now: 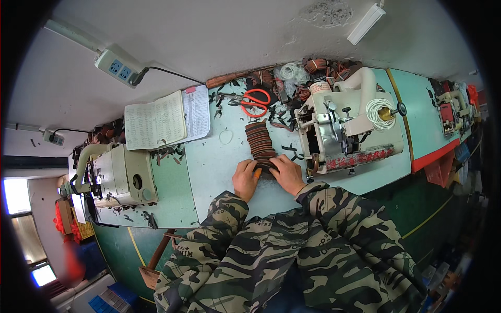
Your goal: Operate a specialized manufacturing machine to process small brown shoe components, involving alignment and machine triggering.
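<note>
While I've got the left hand (245,180) and right hand (287,175) on that striped stack (260,142), fingers of both are gripping its near end, one per side. It's lying on the pale surface (219,175), red-handled scissors (245,99) near its far end, cream machine (336,125) to the right.

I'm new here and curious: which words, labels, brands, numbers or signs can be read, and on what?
Open notebook: handwriting, too small to read.
Paper sheet beneath: too small.
Camouflage jacket: printed letters, not copied here.
Cream machine at right: red marks, too blurred.
White container: label too small.
</note>
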{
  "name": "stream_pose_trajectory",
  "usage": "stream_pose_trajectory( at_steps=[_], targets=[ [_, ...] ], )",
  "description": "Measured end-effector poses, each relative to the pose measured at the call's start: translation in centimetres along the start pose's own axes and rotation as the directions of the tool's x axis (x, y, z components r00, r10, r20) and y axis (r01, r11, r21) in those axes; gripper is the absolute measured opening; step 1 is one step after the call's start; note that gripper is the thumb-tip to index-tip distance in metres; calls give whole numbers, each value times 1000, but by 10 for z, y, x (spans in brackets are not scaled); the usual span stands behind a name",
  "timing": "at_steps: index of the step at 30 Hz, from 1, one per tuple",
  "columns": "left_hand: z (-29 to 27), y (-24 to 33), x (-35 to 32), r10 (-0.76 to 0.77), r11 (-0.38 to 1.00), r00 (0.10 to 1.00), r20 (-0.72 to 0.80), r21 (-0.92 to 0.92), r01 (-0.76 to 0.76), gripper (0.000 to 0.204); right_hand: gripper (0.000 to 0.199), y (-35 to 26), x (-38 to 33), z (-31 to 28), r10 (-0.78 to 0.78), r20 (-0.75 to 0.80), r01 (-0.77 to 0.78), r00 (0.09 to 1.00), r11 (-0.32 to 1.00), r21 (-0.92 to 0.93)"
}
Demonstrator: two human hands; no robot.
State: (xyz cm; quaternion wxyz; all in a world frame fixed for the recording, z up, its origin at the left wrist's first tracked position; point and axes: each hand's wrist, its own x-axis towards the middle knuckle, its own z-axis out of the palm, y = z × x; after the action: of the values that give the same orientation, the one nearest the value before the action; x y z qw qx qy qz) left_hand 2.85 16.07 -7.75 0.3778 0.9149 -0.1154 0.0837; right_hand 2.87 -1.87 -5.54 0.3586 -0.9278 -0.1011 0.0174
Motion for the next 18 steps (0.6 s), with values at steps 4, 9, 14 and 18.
stream_pose_trajectory(
  at_steps=[4, 9, 14, 18],
  targets=[
    [2, 3, -4, 8, 1000, 999, -42, -10, -9, 40, 32, 1, 1, 7, -28, 21, 29, 999, 999, -35],
    [1, 5, -4, -62, 998, 998, -7, -15, 62, 35, 31, -2, 4, 7, 13, 50, -12, 999, 1000, -17],
    [0, 3, -8, -63, 996, 998, -14, -58, 62, 33, 29, -10, 11, 6, 35, 163, -28, 986, 999, -42],
    [-4, 0, -9, -27, 999, 1000, -12, -34, 26, 33, 24, -6, 10, 15, -44, 156, 48, 987, 999, -20]
  ],
)
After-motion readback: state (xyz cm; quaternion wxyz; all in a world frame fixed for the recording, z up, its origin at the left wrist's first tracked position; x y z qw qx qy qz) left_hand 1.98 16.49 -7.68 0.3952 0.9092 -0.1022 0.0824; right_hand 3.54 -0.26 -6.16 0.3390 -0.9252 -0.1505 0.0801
